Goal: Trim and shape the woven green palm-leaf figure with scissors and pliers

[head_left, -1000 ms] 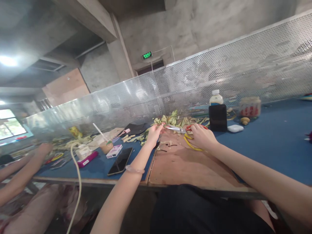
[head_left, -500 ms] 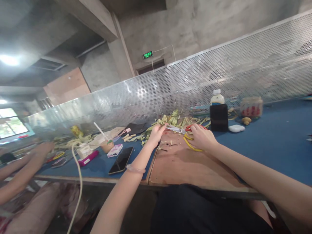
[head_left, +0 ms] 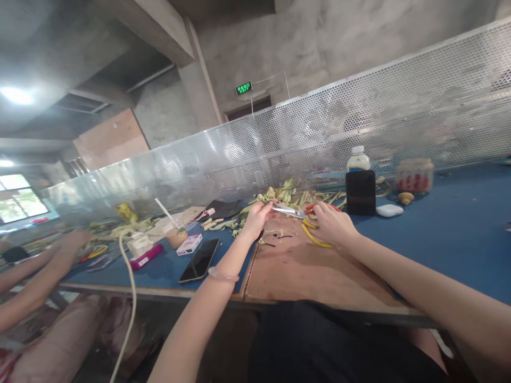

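My right hand (head_left: pixel 329 222) is closed around scissors (head_left: pixel 288 211) with one red and one yellow handle. The silver blades point left, slightly apart, with their tips at the fingers of my left hand (head_left: pixel 257 219). Those left fingers are pinched together at the blade tips; what they hold is too small to make out. Right behind the hands lies a heap of pale green and yellowish leaf-like pieces (head_left: pixel 286 194). Below the blades, a few thin dark-tipped stems (head_left: pixel 275 234) rest on a brown board (head_left: pixel 307 276).
Left of me on the blue table are a phone (head_left: pixel 199 260), a small box (head_left: pixel 189 244) and a cup with a straw (head_left: pixel 175 235). To the right stand a black upright object (head_left: pixel 360 192), a white case (head_left: pixel 389 210) and a jar (head_left: pixel 415 175). A co-worker's arms (head_left: pixel 51 260) reach in at far left.
Both hands and the scissors stay in nearly the same place. The whole view has shifted very slightly.
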A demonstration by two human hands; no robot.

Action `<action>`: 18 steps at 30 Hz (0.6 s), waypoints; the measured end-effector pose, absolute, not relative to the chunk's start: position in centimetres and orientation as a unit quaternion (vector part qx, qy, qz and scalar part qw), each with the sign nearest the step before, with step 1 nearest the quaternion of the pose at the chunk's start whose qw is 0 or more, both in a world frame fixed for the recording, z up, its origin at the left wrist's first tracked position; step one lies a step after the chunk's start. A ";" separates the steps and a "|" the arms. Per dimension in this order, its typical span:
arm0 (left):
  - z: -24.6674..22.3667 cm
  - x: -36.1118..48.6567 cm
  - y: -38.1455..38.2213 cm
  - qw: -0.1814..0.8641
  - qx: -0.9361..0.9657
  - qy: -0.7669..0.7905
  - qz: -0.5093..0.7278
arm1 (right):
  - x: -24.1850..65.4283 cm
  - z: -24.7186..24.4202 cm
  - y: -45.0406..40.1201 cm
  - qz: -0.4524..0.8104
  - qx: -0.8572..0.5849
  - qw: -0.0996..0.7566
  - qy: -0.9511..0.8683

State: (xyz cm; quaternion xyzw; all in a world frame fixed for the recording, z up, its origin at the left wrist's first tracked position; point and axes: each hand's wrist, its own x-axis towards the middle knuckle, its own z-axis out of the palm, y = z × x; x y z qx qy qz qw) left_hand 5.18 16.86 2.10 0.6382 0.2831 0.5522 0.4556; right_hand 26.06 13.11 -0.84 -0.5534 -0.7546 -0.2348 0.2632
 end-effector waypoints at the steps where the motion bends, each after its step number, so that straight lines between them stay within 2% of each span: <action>1: 2.1 5.2 16.8 0.458 0.638 0.283 0.550 | 26.0 -0.8 13.1 -0.233 -0.555 0.263 -0.754; 18: 2.0 5.2 16.9 0.480 0.640 0.276 0.533 | 26.1 -0.9 13.3 -0.238 -0.553 0.257 -0.756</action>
